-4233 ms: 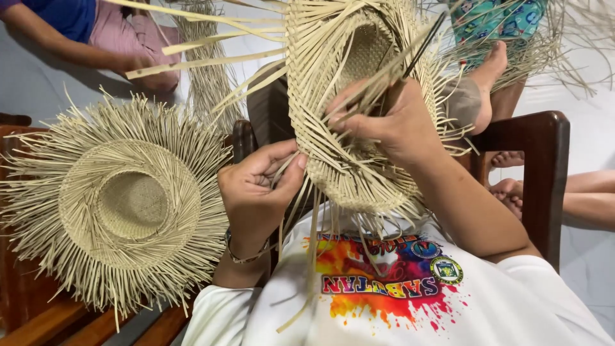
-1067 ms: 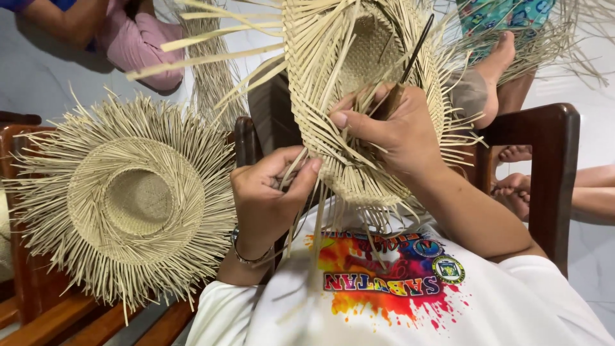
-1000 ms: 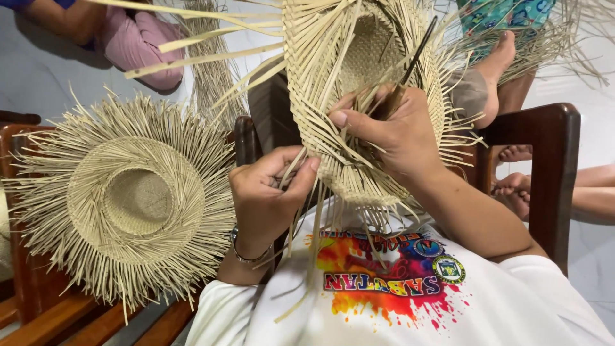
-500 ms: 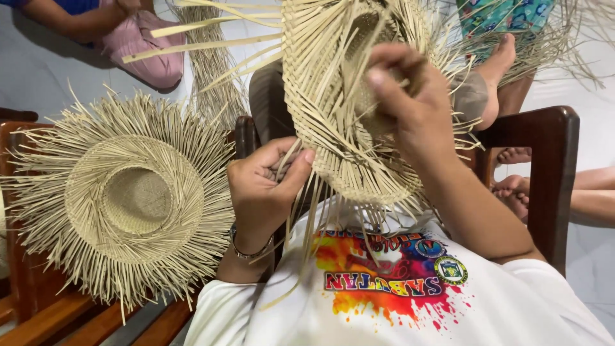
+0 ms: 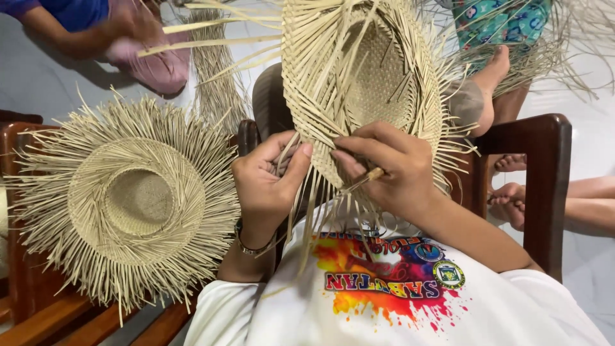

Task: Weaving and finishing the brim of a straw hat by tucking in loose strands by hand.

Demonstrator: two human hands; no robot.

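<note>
Our woven straw hat (image 5: 359, 83) had its crown and brim formed, but loose strands (image 5: 307, 211) remained at the edge. Our left hand (image 5: 266, 182) pinched those strands; our right hand (image 5: 391, 170) gripped a thin wooden-handled tool (image 5: 365, 179). A similar untrimmed hat (image 5: 128, 202) lay on the wooden chair (image 5: 51, 320).

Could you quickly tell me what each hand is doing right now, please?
Left hand: closed, pinching loose straw strands at the rim of the half-woven hat.
Right hand: closed on a thin wooden-handled tool, tip at the weave.

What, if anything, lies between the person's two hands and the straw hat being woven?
Nothing visible. The left hand pinches loose strands at the brim of the straw hat, and the right hand touches the brim too, holding a thin tool.
</note>
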